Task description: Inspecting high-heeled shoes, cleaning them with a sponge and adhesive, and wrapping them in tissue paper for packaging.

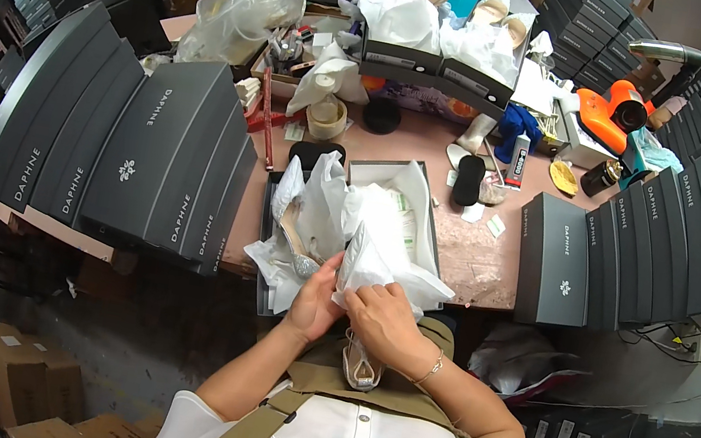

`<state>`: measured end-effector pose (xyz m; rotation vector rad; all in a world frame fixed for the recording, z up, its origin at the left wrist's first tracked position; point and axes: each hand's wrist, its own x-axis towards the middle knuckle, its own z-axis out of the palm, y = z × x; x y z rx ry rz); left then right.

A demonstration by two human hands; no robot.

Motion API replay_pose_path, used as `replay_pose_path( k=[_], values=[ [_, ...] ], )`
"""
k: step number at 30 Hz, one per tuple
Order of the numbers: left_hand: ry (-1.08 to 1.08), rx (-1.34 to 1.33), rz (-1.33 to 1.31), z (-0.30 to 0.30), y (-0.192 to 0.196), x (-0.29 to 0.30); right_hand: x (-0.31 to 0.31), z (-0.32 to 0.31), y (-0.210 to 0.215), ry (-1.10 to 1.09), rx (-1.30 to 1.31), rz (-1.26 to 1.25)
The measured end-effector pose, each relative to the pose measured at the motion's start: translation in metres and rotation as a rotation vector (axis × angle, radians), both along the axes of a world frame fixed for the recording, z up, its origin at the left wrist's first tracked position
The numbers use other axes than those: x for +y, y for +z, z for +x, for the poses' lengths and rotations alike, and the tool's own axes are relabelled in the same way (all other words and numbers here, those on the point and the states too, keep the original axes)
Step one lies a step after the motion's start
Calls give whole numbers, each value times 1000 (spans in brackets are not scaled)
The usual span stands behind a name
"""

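Observation:
An open grey shoe box sits at the table's near edge, lined with white tissue paper. A glittery silver high-heeled shoe lies on its left side. Over the box, my left hand cups the side of a tissue-wrapped bundle, thumb up along the paper. My right hand presses bent fingers onto the same paper from the right. Below my hands, in front of my waist, part of a light-coloured shoe sticks out; the rest of it is hidden by hands and paper.
Closed grey shoe boxes stand in rows left and right. Behind lie a tape roll, a glue tube, a black brush-like block, an orange heat-gun-like tool and two open boxes of shoes.

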<state>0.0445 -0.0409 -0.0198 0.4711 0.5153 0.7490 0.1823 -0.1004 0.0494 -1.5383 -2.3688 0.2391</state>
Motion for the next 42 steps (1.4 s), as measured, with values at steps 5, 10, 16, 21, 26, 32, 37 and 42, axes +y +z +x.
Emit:
replay_pose_path(
  k=[5,10,16,21,26,32,37,42],
  values=[
    [-121,303,255,5,6,13,-18,6,33,0,-64,167],
    [-100,282,307,1,6,8,-33,36,9,-246,379,-246],
    [-76,289,239,-7,16,11,-26,18,3,-208,624,-185],
    [-71,308,272,-7,20,7,-19,15,-8,-227,248,-81],
    [-98,359,355,-3,28,10,11,20,-21,-336,496,112],
    [-78,514,546,-3,30,11,33,8,-42,-391,474,131],
    [244,672,692,6,35,-5,19,13,-13,-250,617,46],
    [370,498,588,31,-1,-9,-1,16,-5,-291,620,20]
  ],
)
